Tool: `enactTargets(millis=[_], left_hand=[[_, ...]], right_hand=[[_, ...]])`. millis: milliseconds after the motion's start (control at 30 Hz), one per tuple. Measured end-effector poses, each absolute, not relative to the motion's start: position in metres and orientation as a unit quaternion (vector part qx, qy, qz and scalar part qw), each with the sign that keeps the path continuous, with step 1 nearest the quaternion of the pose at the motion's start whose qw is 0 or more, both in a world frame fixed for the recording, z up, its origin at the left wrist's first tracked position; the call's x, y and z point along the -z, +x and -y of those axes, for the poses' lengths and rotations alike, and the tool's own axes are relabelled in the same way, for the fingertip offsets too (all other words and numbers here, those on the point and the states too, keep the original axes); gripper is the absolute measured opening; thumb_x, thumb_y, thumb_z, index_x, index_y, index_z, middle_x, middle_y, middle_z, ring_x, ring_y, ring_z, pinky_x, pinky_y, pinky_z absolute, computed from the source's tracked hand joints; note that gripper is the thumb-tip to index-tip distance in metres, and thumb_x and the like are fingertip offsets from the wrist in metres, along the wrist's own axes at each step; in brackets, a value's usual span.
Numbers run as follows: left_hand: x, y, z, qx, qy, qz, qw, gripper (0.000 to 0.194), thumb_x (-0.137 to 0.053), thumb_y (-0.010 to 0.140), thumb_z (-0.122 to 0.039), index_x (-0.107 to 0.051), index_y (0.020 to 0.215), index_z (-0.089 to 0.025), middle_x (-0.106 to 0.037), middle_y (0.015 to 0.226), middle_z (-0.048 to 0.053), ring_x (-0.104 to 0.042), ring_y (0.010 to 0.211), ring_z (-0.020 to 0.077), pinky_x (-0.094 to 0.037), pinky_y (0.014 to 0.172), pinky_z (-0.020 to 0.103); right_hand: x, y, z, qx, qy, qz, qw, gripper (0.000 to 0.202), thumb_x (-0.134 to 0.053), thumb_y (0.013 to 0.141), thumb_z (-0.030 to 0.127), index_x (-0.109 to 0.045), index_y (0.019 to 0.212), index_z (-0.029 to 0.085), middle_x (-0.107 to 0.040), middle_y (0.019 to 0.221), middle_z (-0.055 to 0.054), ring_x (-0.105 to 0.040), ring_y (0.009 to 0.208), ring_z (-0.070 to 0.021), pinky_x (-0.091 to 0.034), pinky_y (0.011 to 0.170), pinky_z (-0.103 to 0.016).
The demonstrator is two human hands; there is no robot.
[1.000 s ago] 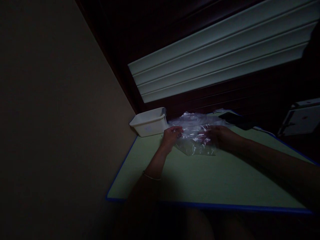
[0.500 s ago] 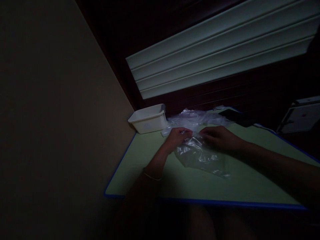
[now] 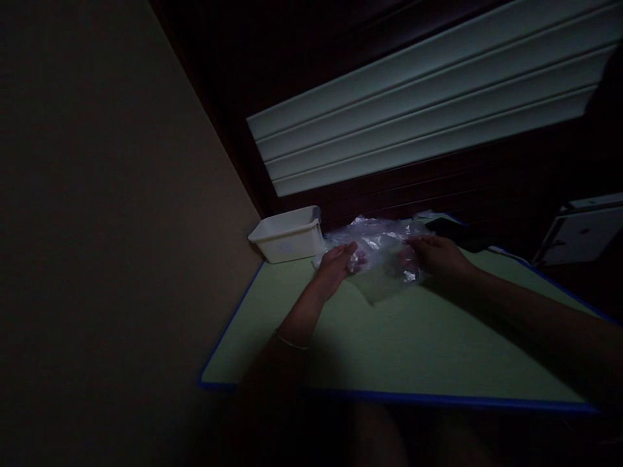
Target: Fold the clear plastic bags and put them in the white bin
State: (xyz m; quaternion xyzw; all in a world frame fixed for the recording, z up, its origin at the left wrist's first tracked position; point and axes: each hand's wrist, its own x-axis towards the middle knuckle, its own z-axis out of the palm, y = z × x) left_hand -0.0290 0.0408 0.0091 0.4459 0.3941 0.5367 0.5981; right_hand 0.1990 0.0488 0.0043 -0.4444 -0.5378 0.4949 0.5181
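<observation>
A mark (image 3: pixel 283 246) on the front of the white tub (image 3: pixel 305 242) is too small to read. Right of the tub, clear plastic (image 3: pixel 382 241) veils some fingers of the left hand (image 3: pixel 335 267) and right hand (image 3: pixel 440 257); farther right of it, a pale box-like thing (image 3: pixel 591 235) runs off the picture's edge.

Green table (image 3: pixel 413 357): white bin (image 3: pixel 287 246), plastic (image 3: pixel 363 226), dark item (image 3: pixel 457 236).

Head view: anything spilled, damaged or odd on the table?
Nothing stands out: white bin upright, clear plastic held by left hand and right hand merely crumpled, no spill visible. Too dark to rule out tears.
</observation>
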Motion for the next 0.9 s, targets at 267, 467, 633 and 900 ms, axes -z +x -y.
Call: enactTargets(millis=[267,467,633,900], left_hand=[[-0.003,-0.035,-0.045,-0.480,0.500,-0.478,0.540,0.030,-0.080,0.062,-0.016,-0.061,0.085,-0.012,-0.064,0.073,0.002,-0.058,0.056,0.0080,-0.045,0.055,0.021],[-0.009,-0.034,-0.036,-0.357,0.541,-0.444,0.619,0.031,-0.082,0.057,-0.012,-0.060,0.080,-0.010,-0.061,0.071,0.002,-0.057,0.056,0.0080,-0.044,0.056,0.023],[-0.014,-0.037,-0.029,-0.284,0.598,-0.476,0.579,0.062,-0.080,0.066,-0.017,-0.052,0.121,-0.010,-0.064,0.074,0.003,-0.056,0.055,0.0097,-0.041,0.053,0.024],[-0.014,-0.036,-0.023,-0.282,0.823,-0.476,0.127,0.056,-0.066,0.079,-0.048,-0.057,0.127,-0.020,-0.062,0.111,0.010,-0.055,0.103,0.0229,-0.043,0.094,0.037]], right_hand=[[0.001,0.201,-0.044,-0.480,-0.499,0.569,0.443,0.027,-0.063,0.078,0.021,-0.051,0.101,0.021,-0.071,0.084,-0.010,-0.068,0.060,-0.0213,-0.053,0.051,-0.032],[-0.003,0.216,-0.051,-0.233,-0.508,0.753,0.346,0.060,-0.061,0.078,0.029,-0.039,0.132,0.015,-0.071,0.099,-0.013,-0.068,0.076,-0.0262,-0.053,0.065,-0.038],[-0.008,0.216,-0.048,-0.174,-0.514,0.763,0.350,0.043,-0.052,0.084,0.030,-0.049,0.125,0.015,-0.071,0.093,-0.013,-0.066,0.076,-0.0259,-0.051,0.066,-0.038],[-0.015,0.209,-0.033,-0.171,-0.390,0.832,0.355,0.037,-0.050,0.088,0.034,-0.056,0.119,0.016,-0.068,0.097,-0.010,-0.064,0.078,-0.0216,-0.048,0.066,-0.032]])
